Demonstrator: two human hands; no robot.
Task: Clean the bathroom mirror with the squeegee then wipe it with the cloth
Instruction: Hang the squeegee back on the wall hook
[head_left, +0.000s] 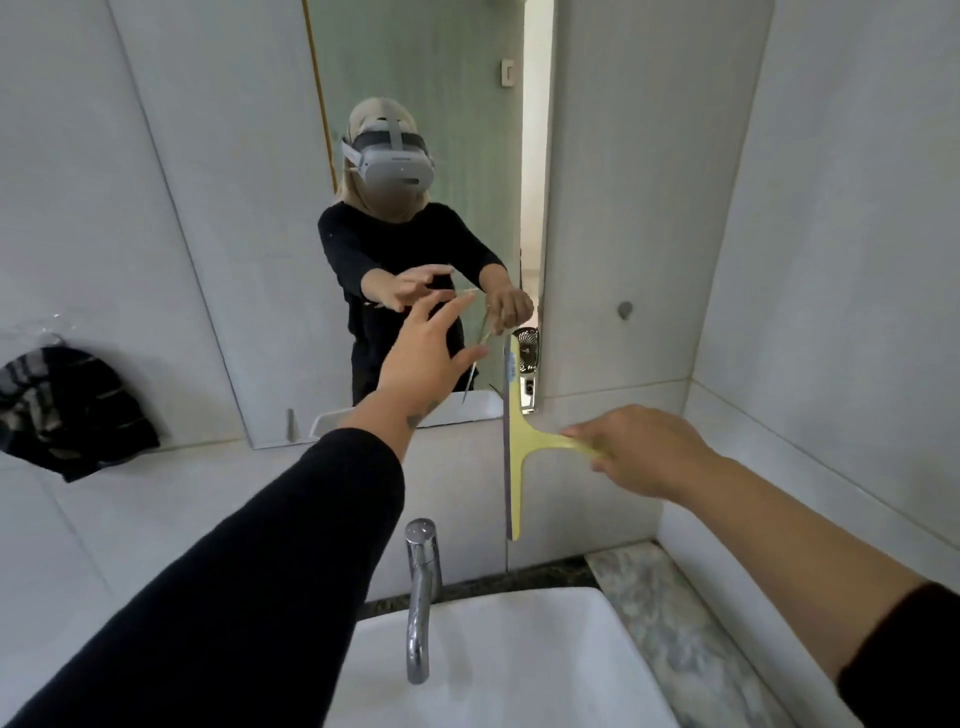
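The mirror (260, 234) hangs on the tiled wall above the sink and reflects a person in a black top. My right hand (644, 449) grips the handle of a yellow squeegee (519, 441). Its blade stands upright near the mirror's lower right corner, partly below the mirror's bottom edge. My left hand (426, 353) reaches toward the glass with fingers spread and nothing in it; whether it touches the glass is unclear. A dark striped cloth (67, 410) hangs on the wall at the left.
A chrome tap (422, 592) rises over the white sink (519, 665) right below my arms. A marbled counter (660, 592) runs along the right wall. A small wall hook (625, 310) sits to the right of the mirror.
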